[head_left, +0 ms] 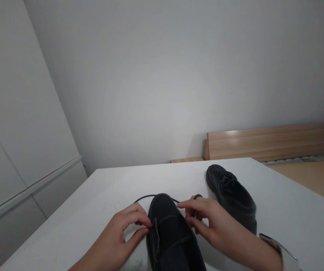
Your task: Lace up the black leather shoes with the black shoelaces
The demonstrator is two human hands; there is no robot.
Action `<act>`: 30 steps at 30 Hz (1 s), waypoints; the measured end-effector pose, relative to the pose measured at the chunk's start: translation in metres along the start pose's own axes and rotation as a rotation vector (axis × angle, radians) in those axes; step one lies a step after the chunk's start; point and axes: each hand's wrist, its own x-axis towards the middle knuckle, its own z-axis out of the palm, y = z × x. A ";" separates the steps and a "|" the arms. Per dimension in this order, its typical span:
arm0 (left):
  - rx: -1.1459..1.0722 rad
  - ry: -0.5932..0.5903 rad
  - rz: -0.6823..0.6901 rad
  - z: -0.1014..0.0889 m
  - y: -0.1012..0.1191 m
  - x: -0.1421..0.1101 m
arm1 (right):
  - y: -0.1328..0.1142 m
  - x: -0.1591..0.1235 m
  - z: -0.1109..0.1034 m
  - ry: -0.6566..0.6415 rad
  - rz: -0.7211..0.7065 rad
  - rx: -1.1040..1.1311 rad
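clock face is laid over the view, centred on the near shoe, 12 pointing away from the wearer.

near shoe: black, on the white table at bottom centre, toe at 12, sole down, lower end cut off by the frame edge. pale stitch lines cross its upper; a flap stands up along its 9 o'clock side.

left hand: at 9, thumb and fingertips drawn together in a pinch on the flap's edge. whether a lace is also between them, cannot tell.

right hand: at 2, close by the opposite side, fingers half curled, forefinger reaching toward the toe. what it has hold of, if anything, cannot tell. dark ring on one finger; a watch-like band at the wrist.

thin black cord: arcs behind the toe at 12, its visible ends near both hands.

far shoe: black, at 2, beyond the right hand, toe toward 11, laces bunched over its front.

surroundings: wooden headboard at 2, white cabinet at 10, pale wall at 12.
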 end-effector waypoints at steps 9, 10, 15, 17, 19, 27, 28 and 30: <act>0.013 0.034 -0.058 0.011 0.001 -0.003 | 0.007 0.005 0.010 0.010 0.179 0.407; 0.007 0.030 -0.055 0.011 0.003 -0.003 | 0.005 0.004 0.007 -0.010 0.182 0.333; -0.017 -0.014 -0.151 0.003 0.021 0.006 | -0.012 -0.005 -0.010 -0.155 0.300 -0.046; 0.037 -0.076 -0.187 -0.003 0.034 0.013 | -0.019 -0.007 -0.015 -0.184 0.314 -0.155; 0.158 -0.176 -0.202 -0.011 0.047 0.021 | -0.027 -0.006 -0.017 -0.141 0.239 -0.331; 0.465 -0.464 -0.204 -0.030 0.077 0.065 | -0.075 0.006 -0.015 -0.163 0.030 -0.744; 0.480 -0.485 -0.213 -0.030 0.079 0.069 | -0.081 0.009 -0.013 -0.225 0.017 -0.804; 0.508 -0.506 -0.227 -0.028 0.081 0.074 | -0.091 0.016 -0.007 -0.311 0.021 -0.915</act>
